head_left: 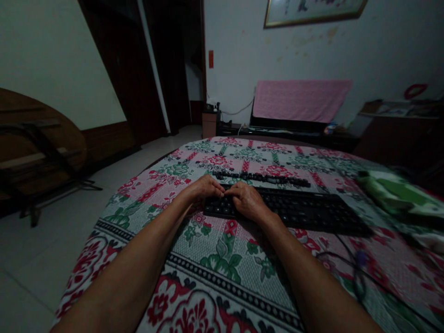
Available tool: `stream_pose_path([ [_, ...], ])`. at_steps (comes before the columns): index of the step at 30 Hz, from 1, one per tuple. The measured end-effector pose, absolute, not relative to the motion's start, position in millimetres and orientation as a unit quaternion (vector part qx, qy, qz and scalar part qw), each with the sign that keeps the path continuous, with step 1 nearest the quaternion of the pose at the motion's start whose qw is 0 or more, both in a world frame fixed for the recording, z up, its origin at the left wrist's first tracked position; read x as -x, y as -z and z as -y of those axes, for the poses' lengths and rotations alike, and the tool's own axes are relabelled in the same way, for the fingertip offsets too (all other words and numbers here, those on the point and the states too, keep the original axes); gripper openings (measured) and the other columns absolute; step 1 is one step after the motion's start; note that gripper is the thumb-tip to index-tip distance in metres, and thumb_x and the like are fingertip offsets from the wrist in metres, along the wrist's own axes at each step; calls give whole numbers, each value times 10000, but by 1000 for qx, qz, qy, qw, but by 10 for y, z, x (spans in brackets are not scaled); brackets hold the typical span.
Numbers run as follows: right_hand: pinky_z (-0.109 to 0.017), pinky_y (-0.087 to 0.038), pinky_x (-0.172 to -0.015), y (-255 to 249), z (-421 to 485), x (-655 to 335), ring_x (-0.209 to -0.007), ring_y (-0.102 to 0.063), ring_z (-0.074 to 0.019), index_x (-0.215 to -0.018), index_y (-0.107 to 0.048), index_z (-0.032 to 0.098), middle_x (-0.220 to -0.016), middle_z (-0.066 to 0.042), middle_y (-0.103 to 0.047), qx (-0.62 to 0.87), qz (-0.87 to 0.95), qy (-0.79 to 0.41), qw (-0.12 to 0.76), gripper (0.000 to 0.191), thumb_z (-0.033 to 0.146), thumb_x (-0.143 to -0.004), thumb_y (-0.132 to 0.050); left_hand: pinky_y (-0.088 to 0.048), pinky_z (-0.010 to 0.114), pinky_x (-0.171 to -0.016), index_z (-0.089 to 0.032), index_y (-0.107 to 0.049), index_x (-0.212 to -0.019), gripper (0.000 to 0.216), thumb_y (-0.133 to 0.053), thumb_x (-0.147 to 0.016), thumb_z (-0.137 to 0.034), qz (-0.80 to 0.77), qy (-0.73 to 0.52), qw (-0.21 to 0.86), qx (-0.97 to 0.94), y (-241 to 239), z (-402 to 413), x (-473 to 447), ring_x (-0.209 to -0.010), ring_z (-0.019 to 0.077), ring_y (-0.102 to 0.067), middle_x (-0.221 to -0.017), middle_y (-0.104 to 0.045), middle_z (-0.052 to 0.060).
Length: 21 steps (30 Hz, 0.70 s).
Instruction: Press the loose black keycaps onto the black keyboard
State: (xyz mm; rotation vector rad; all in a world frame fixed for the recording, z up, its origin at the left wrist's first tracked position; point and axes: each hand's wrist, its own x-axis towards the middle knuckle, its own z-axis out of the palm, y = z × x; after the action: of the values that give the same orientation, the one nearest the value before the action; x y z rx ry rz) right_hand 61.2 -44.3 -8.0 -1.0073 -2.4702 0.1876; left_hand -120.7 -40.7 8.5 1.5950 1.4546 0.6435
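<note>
A black keyboard [312, 210] lies on the patterned tablecloth in front of me, slightly askew. My left hand [207, 187] is at its upper left corner, fingers bent down and pressed together over the top row of keys. Touching or nearly touching those fingertips, my right hand [247, 201] rests over the left part of the keys, thumb and fingers drawn together. Whatever is between the fingertips of either hand is too small and dark to make out. Just beyond the keyboard, a row of small black pieces resembling loose keycaps [260, 177] stretches across the cloth.
The floral tablecloth [222, 263] covers a rounded table. A dark cable [357, 268] loops at the right, near a blurred green-and-white packet [391, 192]. A pink cloth [301, 99] drapes over something by the far wall. At left leans a folded round table [38, 134].
</note>
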Motion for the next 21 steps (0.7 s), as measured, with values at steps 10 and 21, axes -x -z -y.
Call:
stream_pose_path([
  [10,-258,-393,-784,94,428,-620,-872,-517,-154,-962,-678,230,-939,-48,-602,358,902,-62,232,350,91,-760,-429,-353,197,-508,-126,-715,-778,232,-639,-567,-187,-564,-238,405,-680,-115,393,1201,-498,74,-455,-526,-595,-36],
  [21,-249,-412,-781,79,439,-622,-884,-529,-150,-956,-682,252,-975,-38,-594,367,901,-71,220,344,102,-758,-444,-363,192,-491,-125,-709,-757,223,-632,-553,-170,-588,-229,421,-652,-162,441,1152,-496,76,-457,-540,-597,-28],
])
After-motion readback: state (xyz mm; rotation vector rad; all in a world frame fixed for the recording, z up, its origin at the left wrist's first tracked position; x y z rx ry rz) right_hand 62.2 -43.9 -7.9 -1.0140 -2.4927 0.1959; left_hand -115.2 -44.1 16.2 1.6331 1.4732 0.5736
